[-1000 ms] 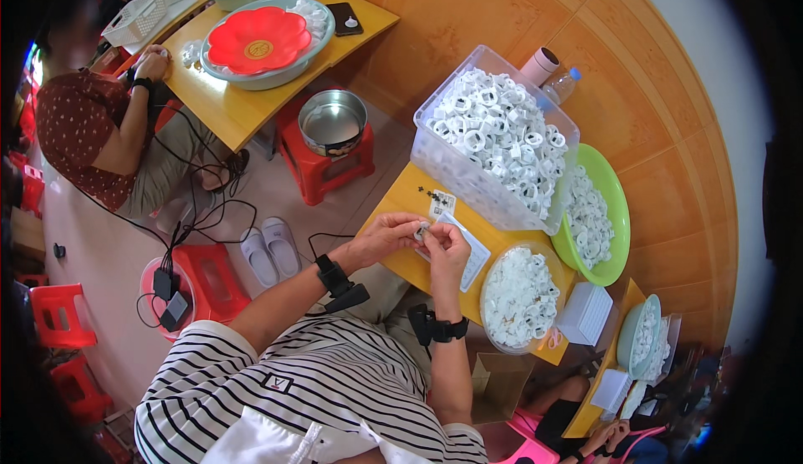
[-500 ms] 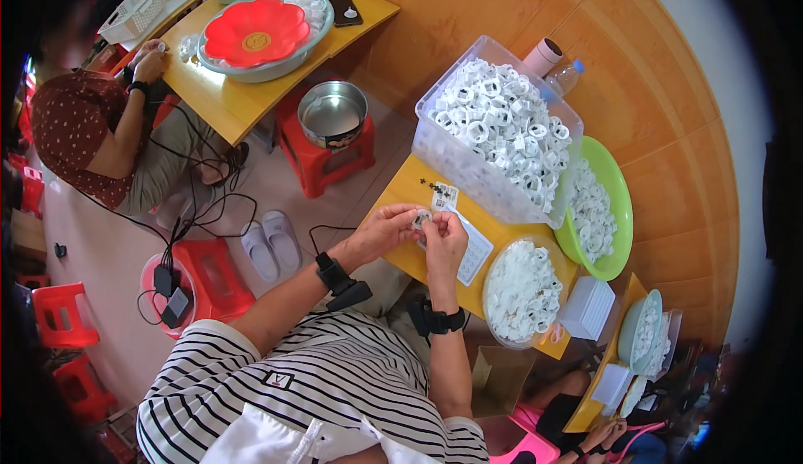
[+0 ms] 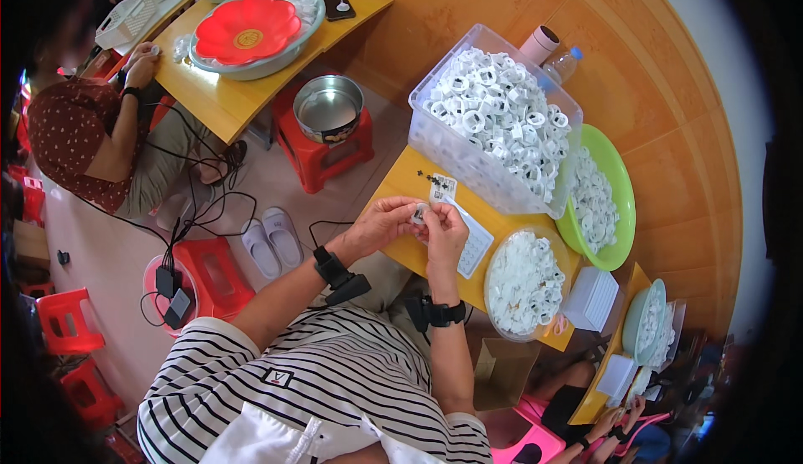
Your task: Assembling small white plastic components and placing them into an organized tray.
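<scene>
Between my two hands, over the near edge of the yellow table [image 3: 401, 181], is a small white ring-shaped plastic part [image 3: 419, 211] with a dark spot in its middle. My left hand [image 3: 383, 223] pinches it from the left. The fingers of my right hand [image 3: 445, 232] are closed on its right side, and fingertips cover part of it. Just beyond the hands lie a white card with small dark pieces [image 3: 435, 182] and a white tray-like sheet [image 3: 475, 242]. A round tub of white parts [image 3: 492, 312] stands to the right of my right hand.
Beyond my hands stands a clear plastic bin [image 3: 468, 181] heaped with white parts, beside a green basin [image 3: 621, 230]. A steel pot [image 3: 328, 106] rests on a red stool [image 3: 311, 163]. At the left table sits another person [image 3: 88, 142]. Black cables [image 3: 191, 188] hang nearby.
Both hands stay together on the white ring part, with only slight finger movement. The whole view has shifted a little. At lower right, another person's hands have moved.
</scene>
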Available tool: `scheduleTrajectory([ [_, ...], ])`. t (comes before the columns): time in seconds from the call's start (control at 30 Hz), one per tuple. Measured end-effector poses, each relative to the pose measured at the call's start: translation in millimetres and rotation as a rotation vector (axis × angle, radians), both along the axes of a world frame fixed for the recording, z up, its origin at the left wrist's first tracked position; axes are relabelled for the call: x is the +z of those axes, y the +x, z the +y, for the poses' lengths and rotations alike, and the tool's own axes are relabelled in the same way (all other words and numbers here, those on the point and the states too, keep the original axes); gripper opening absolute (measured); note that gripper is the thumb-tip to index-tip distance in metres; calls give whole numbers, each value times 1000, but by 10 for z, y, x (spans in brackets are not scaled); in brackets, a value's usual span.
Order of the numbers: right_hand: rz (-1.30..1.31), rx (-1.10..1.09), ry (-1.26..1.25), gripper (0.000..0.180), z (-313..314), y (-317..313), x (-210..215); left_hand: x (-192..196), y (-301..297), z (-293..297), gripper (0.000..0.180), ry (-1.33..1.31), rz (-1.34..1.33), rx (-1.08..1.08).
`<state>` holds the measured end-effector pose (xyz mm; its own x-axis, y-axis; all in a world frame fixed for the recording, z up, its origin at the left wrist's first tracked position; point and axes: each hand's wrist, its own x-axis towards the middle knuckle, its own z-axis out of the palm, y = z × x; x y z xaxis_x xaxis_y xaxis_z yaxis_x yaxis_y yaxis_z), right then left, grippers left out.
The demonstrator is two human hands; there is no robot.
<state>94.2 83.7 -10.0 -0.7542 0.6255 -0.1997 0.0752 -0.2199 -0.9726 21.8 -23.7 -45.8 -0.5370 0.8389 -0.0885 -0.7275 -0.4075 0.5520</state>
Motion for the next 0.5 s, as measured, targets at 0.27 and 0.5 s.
scheduleTrajectory([
  [0.27,17,4,301,11,-9,-2,-82,-2,-7,11,22,-24,-22,15],
  [0.5,-19,14,537,12,-77,0,9,-40,-11,-21,22,20,-59,26],
])
